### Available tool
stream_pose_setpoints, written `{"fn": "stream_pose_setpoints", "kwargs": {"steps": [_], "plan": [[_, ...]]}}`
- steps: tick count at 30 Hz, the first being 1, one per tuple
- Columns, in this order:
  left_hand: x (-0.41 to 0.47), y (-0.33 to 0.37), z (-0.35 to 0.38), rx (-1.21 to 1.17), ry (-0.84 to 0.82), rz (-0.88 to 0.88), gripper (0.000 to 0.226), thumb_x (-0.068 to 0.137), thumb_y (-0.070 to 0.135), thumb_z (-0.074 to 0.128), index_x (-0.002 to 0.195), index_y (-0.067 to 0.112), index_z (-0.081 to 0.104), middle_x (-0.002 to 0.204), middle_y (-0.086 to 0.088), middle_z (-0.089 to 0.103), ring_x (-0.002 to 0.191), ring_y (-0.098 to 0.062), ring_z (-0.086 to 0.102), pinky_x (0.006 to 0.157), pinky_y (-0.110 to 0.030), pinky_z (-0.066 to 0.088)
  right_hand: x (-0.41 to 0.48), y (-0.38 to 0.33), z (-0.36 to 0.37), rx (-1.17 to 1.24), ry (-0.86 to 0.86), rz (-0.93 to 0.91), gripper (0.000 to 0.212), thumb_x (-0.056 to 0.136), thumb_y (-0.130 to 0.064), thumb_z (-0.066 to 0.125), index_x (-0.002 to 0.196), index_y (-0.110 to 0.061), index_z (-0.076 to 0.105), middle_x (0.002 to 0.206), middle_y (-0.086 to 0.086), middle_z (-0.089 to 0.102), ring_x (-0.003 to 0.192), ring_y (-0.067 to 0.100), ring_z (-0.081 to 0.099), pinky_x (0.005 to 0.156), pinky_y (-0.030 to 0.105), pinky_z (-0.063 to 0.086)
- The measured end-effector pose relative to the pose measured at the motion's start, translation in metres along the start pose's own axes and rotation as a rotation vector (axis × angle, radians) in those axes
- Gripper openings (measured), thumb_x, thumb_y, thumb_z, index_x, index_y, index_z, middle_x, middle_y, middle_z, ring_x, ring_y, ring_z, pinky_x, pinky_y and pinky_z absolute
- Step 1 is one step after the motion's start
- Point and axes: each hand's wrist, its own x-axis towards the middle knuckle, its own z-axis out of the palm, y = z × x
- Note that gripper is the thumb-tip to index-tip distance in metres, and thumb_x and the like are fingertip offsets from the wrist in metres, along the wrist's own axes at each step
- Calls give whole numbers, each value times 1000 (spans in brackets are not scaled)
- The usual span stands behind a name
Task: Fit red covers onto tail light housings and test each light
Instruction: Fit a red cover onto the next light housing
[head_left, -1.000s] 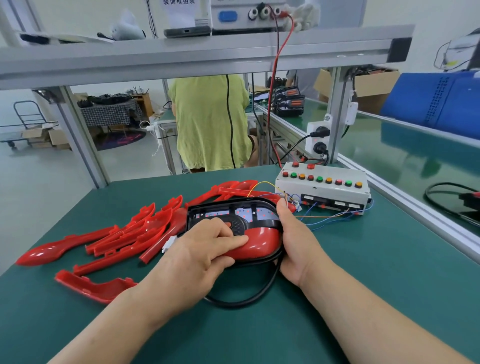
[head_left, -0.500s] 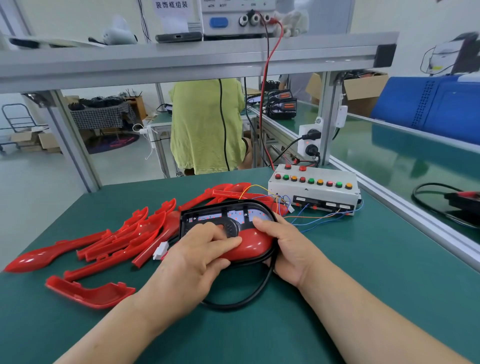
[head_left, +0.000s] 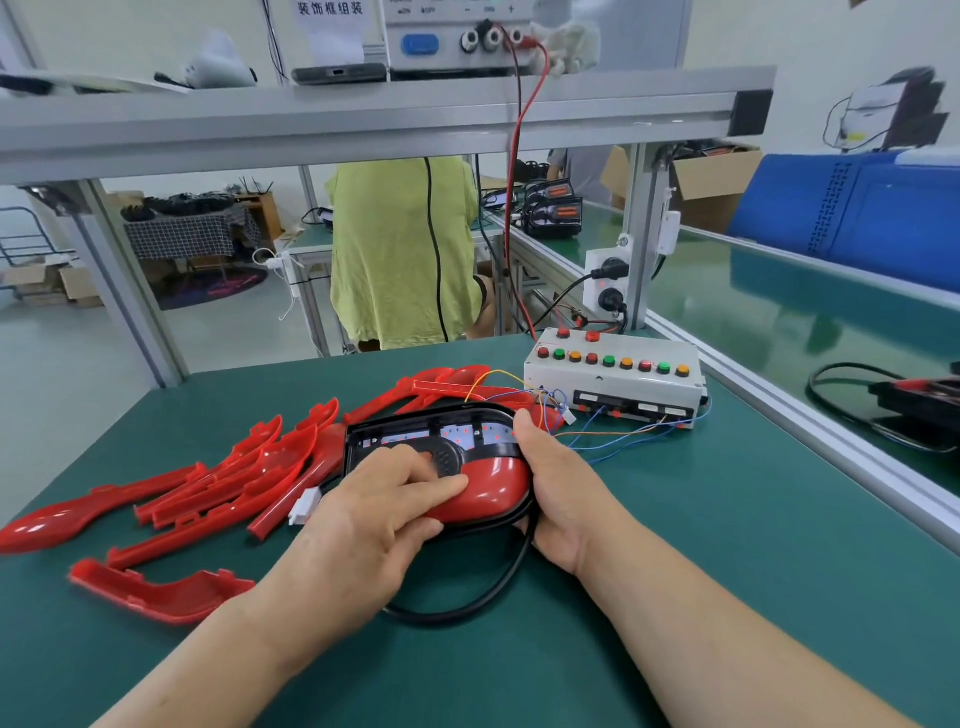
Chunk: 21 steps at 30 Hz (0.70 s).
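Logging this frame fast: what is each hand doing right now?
Left hand: presses glossy red plastic cover.
Right hand: grips black oval tail light housing.

One housing (head_left: 447, 413) carries one red cover (head_left: 491, 483); one button box (head_left: 613, 387) bears eleven buttons (head_left: 609, 360); one black cable (head_left: 467, 603); loose covers (head_left: 260, 467) overlap, uncountable.

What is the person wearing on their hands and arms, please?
Nothing visible: the left hand and right hand are bare, with no gloves, rings or watch. The left forearm and right forearm are uncovered down to the picture's lower edge, with no sleeve in view.
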Motion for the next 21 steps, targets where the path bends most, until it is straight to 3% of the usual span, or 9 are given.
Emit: {"fn": "stream_pose_setpoints", "kwargs": {"steps": [7,13,17,21], "plan": [[0,1,0,-29,-1,9,45,78,-5,75,120,9,71,98,1,59,97,-5,53,91,-9,40,0,-1,-2,-5,10,-6,51,101,-52,42,120,-13,68,112,12,74,115,36,65,104,55,47],[0,-4,-8,-16,-19,-17,44,81,-2,75,121,15,71,101,4,59,97,-12,59,89,-21,45,0,-2,-3,-8,30,-1,61,97,-64,36,116,-16,69,106,9,76,98,26,73,90,43,57],[0,0,-5,5,-27,-8,40,80,4,70,119,11,71,99,1,60,93,-14,58,87,-21,45,0,-1,-3,39,68,3,58,96,-64,40,106,-17,72,99,6,78,84,20,76,70,33,62],[0,3,-4,-11,-26,-5,41,80,0,72,120,10,71,98,1,59,92,-9,54,85,-14,43,0,-1,-2,32,73,-6,57,97,-64,41,108,-17,71,98,5,78,84,20,75,81,38,59]]}}
